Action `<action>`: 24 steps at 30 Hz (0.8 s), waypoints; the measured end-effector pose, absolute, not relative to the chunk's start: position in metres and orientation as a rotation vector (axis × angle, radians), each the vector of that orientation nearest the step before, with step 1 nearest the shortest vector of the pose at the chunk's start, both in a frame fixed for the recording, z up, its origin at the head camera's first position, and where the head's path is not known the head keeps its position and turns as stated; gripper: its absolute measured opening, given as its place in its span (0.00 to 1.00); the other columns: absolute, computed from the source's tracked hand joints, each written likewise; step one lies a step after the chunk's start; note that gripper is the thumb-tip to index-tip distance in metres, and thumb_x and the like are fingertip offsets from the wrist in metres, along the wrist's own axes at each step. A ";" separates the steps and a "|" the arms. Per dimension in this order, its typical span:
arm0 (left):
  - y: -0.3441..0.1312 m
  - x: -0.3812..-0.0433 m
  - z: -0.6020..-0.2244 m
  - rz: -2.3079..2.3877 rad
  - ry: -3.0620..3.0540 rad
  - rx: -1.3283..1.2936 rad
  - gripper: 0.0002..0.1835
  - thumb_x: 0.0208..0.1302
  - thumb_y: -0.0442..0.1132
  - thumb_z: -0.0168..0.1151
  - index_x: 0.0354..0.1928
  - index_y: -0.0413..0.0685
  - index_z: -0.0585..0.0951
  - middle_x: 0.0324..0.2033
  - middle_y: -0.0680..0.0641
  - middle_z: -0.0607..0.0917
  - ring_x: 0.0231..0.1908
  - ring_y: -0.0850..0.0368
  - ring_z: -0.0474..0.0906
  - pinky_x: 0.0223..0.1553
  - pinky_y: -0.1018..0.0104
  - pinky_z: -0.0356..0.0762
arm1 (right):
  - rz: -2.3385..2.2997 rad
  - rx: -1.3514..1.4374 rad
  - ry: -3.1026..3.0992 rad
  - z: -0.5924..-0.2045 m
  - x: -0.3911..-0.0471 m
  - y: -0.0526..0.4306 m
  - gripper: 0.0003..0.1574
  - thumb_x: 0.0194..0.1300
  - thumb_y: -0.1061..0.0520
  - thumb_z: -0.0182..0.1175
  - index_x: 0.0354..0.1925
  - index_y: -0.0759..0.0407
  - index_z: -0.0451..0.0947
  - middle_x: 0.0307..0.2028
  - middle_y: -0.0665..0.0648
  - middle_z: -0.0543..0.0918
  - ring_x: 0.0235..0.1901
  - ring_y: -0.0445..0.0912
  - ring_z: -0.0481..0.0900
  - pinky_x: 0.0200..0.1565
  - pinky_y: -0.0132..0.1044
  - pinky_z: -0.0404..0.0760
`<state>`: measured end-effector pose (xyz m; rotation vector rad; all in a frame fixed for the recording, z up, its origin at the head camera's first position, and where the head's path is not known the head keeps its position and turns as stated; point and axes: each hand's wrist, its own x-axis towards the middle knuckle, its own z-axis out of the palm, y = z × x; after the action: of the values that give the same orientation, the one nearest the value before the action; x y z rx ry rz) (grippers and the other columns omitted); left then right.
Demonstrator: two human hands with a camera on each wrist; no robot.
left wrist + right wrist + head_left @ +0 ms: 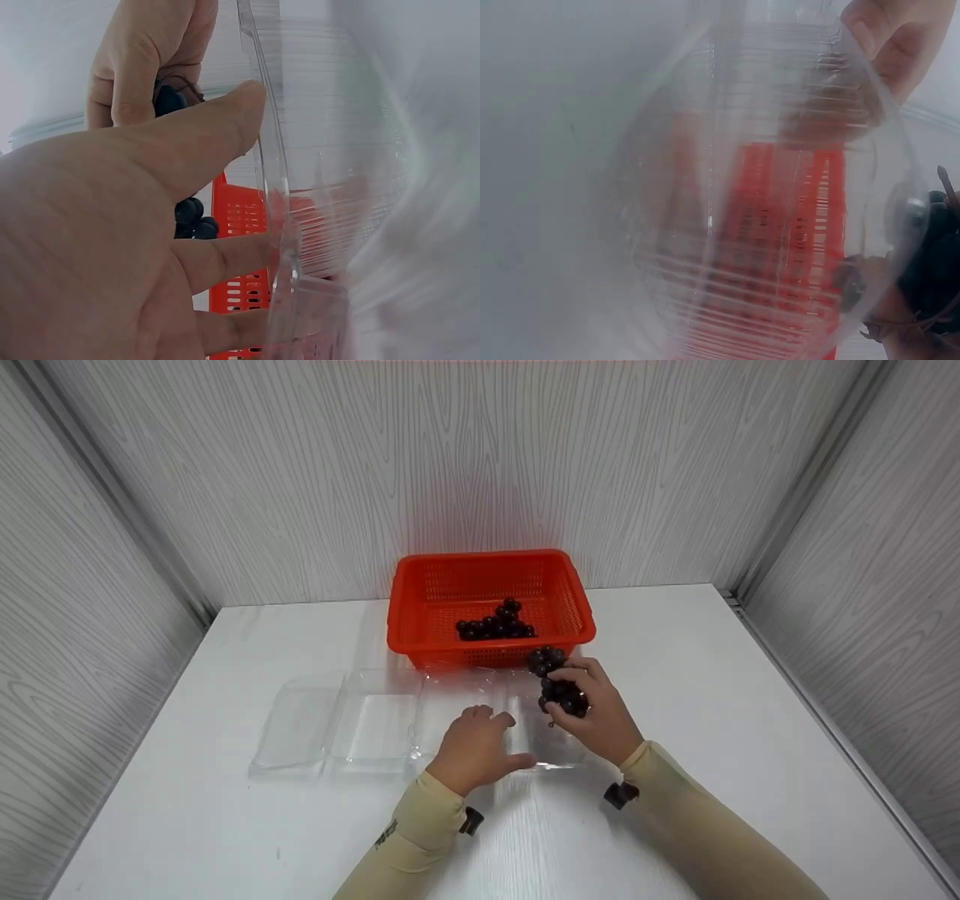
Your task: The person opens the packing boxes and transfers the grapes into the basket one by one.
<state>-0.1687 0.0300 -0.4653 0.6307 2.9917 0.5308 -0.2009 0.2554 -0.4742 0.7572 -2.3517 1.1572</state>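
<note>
My right hand (602,714) holds a bunch of dark grapes (564,696) above the right-hand clear plastic box (556,754), thumb and fingers curled around the berries. In the right wrist view, the grapes (934,259) and their brown stem show at the right edge, beyond the clear box wall (705,292). My left hand (474,750) is at the same box's left part, thumb and fingers spread. The left wrist view has the left thumb (225,120) and fingers right at the rim of the clear box (330,135); nothing is gripped there.
Behind the boxes, a red slatted basket (409,607) stands near the back wall with more dark grapes (495,628) inside. To the left lie another clear box (379,727) and a clear lid (296,724) on the white table (187,825). Panelled walls enclose the table.
</note>
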 end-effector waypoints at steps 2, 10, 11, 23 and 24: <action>0.031 -0.168 -0.466 0.545 3.004 0.630 0.35 0.58 0.64 0.72 0.57 0.45 0.84 0.50 0.40 0.84 0.54 0.41 0.78 0.60 0.47 0.77 | 1.150 0.761 -2.331 -0.474 -0.200 0.256 0.23 0.64 0.59 0.72 0.57 0.55 0.81 0.59 0.57 0.75 0.60 0.50 0.78 0.61 0.50 0.81; 0.035 -0.167 -0.468 0.571 2.999 0.589 0.37 0.57 0.66 0.72 0.59 0.44 0.83 0.48 0.40 0.81 0.49 0.42 0.78 0.57 0.49 0.78 | 1.177 0.743 -2.272 -0.472 -0.198 0.257 0.24 0.63 0.60 0.72 0.58 0.55 0.81 0.61 0.57 0.73 0.60 0.50 0.77 0.58 0.51 0.82; 0.035 -0.167 -0.468 0.573 2.998 0.583 0.38 0.57 0.66 0.72 0.59 0.44 0.83 0.48 0.40 0.81 0.50 0.43 0.78 0.57 0.49 0.78 | 1.184 0.738 -2.265 -0.472 -0.198 0.257 0.24 0.64 0.60 0.72 0.58 0.55 0.81 0.61 0.57 0.73 0.60 0.50 0.77 0.58 0.51 0.82; 0.036 -0.166 -0.467 0.670 2.964 0.498 0.55 0.56 0.65 0.74 0.74 0.34 0.66 0.62 0.33 0.78 0.61 0.36 0.74 0.68 0.46 0.70 | 1.206 0.662 -2.240 -0.468 -0.197 0.254 0.23 0.65 0.60 0.71 0.57 0.56 0.80 0.60 0.59 0.73 0.60 0.52 0.76 0.58 0.52 0.82; 0.036 -0.166 -0.467 0.668 2.964 0.498 0.55 0.56 0.65 0.74 0.74 0.34 0.66 0.61 0.33 0.78 0.61 0.36 0.74 0.68 0.46 0.71 | 1.203 0.659 -2.240 -0.468 -0.197 0.253 0.23 0.65 0.60 0.71 0.57 0.56 0.80 0.60 0.59 0.73 0.60 0.52 0.76 0.58 0.52 0.82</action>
<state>-0.1657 0.0356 -0.4675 0.4984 2.9638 0.6684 -0.1972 0.2534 -0.4675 0.6585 -2.2398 1.2028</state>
